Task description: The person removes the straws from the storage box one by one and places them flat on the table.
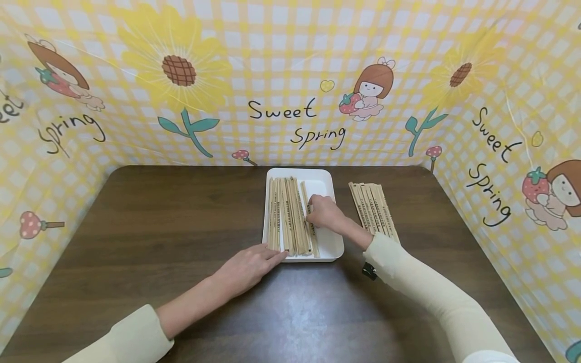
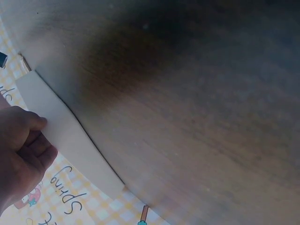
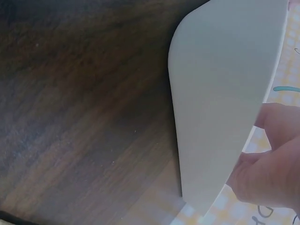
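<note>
A white tray holds several long paper-wrapped chopsticks, lying side by side lengthwise with dark print on their wrappers. My right hand reaches over the tray's right side and pinches a wrapped pair near its middle. In the right wrist view, the tray wall hides what those fingers hold. At the front left corner, my left hand touches the tray edge and lies close to the near ends of the chopsticks. The left wrist view shows its loosely bent fingers at the rim.
More wrapped chopsticks lie in a row on the brown wooden table, right of the tray and partly behind my right forearm. Yellow checked cloth hangs around the back and both sides.
</note>
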